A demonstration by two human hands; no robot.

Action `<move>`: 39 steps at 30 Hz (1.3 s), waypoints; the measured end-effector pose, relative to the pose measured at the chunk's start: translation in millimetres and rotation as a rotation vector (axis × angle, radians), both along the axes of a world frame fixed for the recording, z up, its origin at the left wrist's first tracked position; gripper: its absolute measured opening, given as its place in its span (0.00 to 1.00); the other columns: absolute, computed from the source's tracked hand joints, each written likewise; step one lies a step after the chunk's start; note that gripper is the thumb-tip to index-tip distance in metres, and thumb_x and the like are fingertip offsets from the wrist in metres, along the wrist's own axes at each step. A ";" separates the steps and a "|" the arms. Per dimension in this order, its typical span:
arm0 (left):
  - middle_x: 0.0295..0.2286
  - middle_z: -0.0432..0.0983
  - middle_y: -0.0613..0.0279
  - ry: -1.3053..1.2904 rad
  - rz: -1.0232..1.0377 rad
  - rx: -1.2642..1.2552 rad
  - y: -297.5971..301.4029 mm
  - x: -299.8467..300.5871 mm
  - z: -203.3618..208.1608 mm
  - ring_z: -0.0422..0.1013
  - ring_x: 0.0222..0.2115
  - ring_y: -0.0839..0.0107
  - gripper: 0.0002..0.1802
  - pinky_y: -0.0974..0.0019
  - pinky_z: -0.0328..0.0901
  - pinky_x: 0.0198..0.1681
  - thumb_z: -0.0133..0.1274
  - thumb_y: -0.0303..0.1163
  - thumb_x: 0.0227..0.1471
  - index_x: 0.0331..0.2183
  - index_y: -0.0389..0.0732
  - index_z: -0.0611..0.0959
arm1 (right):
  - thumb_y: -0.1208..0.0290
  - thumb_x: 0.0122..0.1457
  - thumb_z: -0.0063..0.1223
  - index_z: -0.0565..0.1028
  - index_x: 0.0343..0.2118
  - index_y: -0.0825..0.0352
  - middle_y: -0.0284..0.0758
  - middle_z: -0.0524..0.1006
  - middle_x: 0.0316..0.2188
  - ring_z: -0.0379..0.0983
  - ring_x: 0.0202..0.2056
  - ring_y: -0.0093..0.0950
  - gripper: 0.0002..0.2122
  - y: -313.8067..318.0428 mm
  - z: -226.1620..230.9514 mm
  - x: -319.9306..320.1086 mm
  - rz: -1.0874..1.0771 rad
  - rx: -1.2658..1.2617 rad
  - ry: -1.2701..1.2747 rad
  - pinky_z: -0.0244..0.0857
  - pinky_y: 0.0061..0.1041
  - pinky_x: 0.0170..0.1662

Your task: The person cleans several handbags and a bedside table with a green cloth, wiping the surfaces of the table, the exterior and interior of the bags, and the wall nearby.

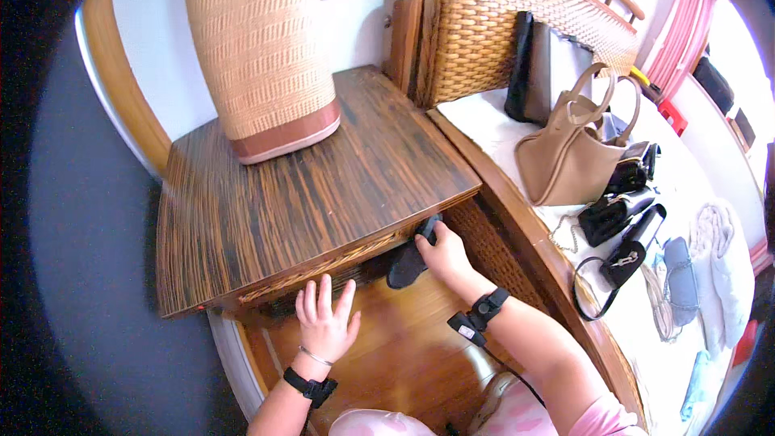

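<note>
My right hand (442, 254) is closed on a dark, flat, slipper-shaped item (408, 266) just below the front right corner of a nightstand. The item's rounded end hangs down over the floor, and my fingers hide part of it. My left hand (327, 324) holds nothing; its fingers are spread and point toward the nightstand's front edge. The nightstand (379, 169) has a dark striped wooden top and a woven strip (323, 269) along its front. Shadow hides most of the space under that strip.
A tall woven tan container (266, 56) stands on the nightstand. To the right, a wood-framed bed with a wicker headboard (484, 28) bears a beige handbag (569, 153), several black bags and folded cloth (718, 266). A black cable (517, 375) trails from my right wrist.
</note>
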State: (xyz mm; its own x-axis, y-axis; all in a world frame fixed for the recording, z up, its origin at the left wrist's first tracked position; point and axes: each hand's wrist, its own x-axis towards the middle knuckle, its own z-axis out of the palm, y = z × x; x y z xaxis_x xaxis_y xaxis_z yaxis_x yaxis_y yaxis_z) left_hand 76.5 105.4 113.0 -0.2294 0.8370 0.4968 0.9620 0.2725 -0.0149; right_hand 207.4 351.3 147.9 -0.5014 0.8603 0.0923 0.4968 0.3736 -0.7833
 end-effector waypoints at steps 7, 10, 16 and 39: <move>0.61 0.53 0.39 0.049 -0.144 0.088 66.6 30.5 80.9 0.50 0.59 0.37 0.37 0.36 0.48 0.61 0.61 0.44 0.46 0.59 0.52 0.71 | 0.69 0.51 0.55 0.80 0.31 0.70 0.50 0.77 0.31 0.75 0.36 0.50 0.09 52.0 75.3 58.3 0.045 0.390 -0.068 0.70 0.43 0.43; 0.61 0.51 0.38 0.010 -0.145 0.094 103.0 38.4 111.4 0.50 0.59 0.35 0.37 0.35 0.48 0.60 0.60 0.46 0.48 0.59 0.50 0.70 | 0.69 0.49 0.57 0.79 0.37 0.61 0.39 0.73 0.33 0.71 0.37 0.42 0.11 70.6 92.6 95.4 -0.041 0.702 -0.071 0.64 0.41 0.44; 0.64 0.49 0.42 -0.050 -0.085 0.004 172.5 40.4 153.3 0.48 0.62 0.38 0.39 0.34 0.46 0.62 0.58 0.50 0.50 0.61 0.50 0.69 | 0.52 0.57 0.53 0.78 0.51 0.55 0.40 0.60 0.64 0.52 0.65 0.43 0.21 87.4 54.5 137.3 0.226 0.686 -0.608 0.40 0.52 0.67; 0.62 0.53 0.39 -0.180 0.061 -0.249 202.5 33.2 166.5 0.49 0.63 0.37 0.37 0.34 0.47 0.61 0.51 0.58 0.53 0.59 0.49 0.71 | 0.62 0.65 0.45 0.79 0.49 0.58 0.37 0.58 0.65 0.54 0.64 0.43 0.15 223.6 7.8 -52.2 0.271 0.757 -0.536 0.52 0.40 0.62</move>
State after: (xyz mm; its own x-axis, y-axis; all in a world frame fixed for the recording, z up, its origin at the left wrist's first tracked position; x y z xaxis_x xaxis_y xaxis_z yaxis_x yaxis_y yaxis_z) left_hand 109.7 307.9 279.5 -0.3484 0.9099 0.2249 0.9373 0.3389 0.0811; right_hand 155.2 574.9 155.6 -0.8110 0.5159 0.2759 0.5409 0.8409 0.0175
